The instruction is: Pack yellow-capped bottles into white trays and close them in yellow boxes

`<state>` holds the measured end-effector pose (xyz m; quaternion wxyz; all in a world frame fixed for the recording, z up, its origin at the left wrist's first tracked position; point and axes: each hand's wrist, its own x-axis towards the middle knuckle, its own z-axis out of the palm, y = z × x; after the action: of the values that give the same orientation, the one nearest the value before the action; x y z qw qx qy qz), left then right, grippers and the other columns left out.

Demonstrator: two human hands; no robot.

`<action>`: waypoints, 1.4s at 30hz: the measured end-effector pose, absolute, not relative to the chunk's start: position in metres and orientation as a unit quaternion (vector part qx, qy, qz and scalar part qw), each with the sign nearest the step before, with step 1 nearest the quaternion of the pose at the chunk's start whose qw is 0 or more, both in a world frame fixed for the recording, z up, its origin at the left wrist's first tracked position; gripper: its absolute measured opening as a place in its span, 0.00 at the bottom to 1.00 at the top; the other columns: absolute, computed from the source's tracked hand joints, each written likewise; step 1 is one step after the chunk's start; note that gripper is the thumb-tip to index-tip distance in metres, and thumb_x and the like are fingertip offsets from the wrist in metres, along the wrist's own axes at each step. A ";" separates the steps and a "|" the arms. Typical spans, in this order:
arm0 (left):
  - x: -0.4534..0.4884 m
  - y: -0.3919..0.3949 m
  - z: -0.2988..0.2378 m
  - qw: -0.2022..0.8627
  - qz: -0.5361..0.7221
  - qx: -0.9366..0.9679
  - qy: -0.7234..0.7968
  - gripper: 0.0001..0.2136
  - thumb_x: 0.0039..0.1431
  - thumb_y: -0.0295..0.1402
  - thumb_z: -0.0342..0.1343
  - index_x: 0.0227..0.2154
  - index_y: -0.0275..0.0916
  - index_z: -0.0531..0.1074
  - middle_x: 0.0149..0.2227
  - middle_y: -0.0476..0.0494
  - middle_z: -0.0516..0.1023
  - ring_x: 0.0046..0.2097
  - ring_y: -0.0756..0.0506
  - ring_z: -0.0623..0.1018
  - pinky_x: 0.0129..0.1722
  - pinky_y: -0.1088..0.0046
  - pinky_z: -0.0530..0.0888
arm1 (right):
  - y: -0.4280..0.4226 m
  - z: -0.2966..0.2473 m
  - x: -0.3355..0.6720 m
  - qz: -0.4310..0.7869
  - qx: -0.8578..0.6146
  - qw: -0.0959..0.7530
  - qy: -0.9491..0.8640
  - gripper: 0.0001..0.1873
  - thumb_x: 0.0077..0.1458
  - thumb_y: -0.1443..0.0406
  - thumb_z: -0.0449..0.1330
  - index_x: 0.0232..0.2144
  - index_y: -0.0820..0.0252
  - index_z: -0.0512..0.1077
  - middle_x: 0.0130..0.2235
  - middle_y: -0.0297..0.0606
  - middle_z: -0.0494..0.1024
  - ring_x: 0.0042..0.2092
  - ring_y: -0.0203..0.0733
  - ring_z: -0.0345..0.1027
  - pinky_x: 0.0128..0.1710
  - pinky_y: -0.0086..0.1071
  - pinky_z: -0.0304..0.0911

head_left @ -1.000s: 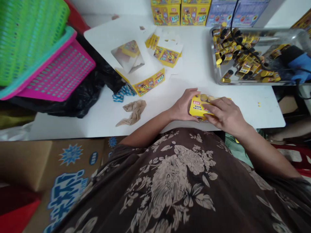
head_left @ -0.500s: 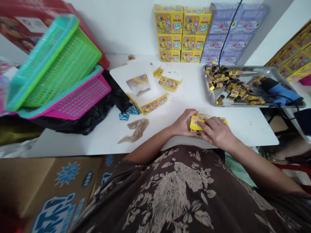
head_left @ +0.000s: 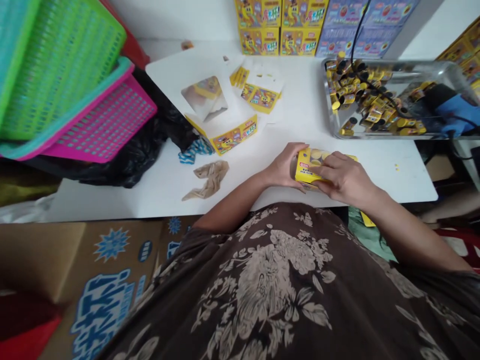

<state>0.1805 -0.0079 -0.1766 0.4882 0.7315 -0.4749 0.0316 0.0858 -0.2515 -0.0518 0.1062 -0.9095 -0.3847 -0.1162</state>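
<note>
A small yellow printed carton [head_left: 305,172] sits between my two hands near the front edge of the white table. My left hand [head_left: 283,166] wraps round its left end, fingers at the back and thumb at the front. Over its right part lies my right hand [head_left: 345,176], fingers bent against the top and front, hiding much of that side. Round yellow shapes show on the top; whether they are printed or real pieces I cannot tell. To the left stands an open white-and-yellow box [head_left: 233,137] with a window in its raised lid.
A metal tray [head_left: 375,134] at right holds several small yellow jars [head_left: 375,114], a blue-and-black object [head_left: 459,107] and a cable. Yellow cartons [head_left: 260,41] and purple cartons [head_left: 341,40] are stacked behind. Flat cardboard pieces [head_left: 260,97], a beige glove-like scrap [head_left: 212,180] and a pink basket [head_left: 101,117] lie leftward.
My right hand has shifted right along the carton, and more of the yellow top panel now shows, lying flatter. My left hand keeps its hold. The view has tilted downward.
</note>
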 end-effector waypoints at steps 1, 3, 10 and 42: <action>0.180 -0.008 -0.176 0.492 0.031 0.727 -0.478 0.64 0.46 0.72 0.71 0.77 0.43 0.53 0.69 0.24 0.66 0.71 0.26 0.72 0.69 0.37 0.75 | -0.251 -0.052 0.086 -0.120 -0.912 0.103 -0.379 0.15 0.70 0.61 0.60 0.52 0.56 0.84 0.40 0.44 0.79 0.42 0.50 0.69 0.40 0.42 0.67; 0.179 -0.008 -0.174 0.499 0.034 0.720 -0.481 0.61 0.49 0.73 0.69 0.76 0.41 0.54 0.69 0.24 0.67 0.70 0.27 0.73 0.69 0.39 0.76 | -0.250 -0.052 0.086 -0.128 -0.916 0.100 -0.366 0.14 0.67 0.63 0.61 0.50 0.57 0.84 0.39 0.44 0.79 0.42 0.50 0.69 0.39 0.42 0.66; 0.177 -0.011 -0.169 0.500 0.038 0.726 -0.471 0.59 0.50 0.74 0.67 0.74 0.40 0.58 0.68 0.24 0.69 0.69 0.28 0.73 0.69 0.39 0.77 | -0.250 -0.051 0.090 -0.121 -0.926 0.071 -0.351 0.15 0.61 0.66 0.62 0.48 0.57 0.83 0.40 0.43 0.78 0.42 0.50 0.68 0.37 0.40 0.61; 0.185 0.013 -0.168 0.463 0.139 0.749 -0.453 0.42 0.55 0.63 0.73 0.65 0.46 0.71 0.61 0.33 0.74 0.64 0.33 0.74 0.65 0.47 0.76 | -0.259 -0.072 0.113 -0.147 -0.882 0.249 -0.373 0.07 0.67 0.60 0.67 0.45 0.51 0.83 0.48 0.42 0.83 0.50 0.52 0.77 0.52 0.50 0.73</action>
<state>0.1854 0.0133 -0.1678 0.4631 0.7491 -0.4529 0.1386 0.1133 -0.2587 -0.0724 0.2487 -0.8817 -0.3730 -0.1471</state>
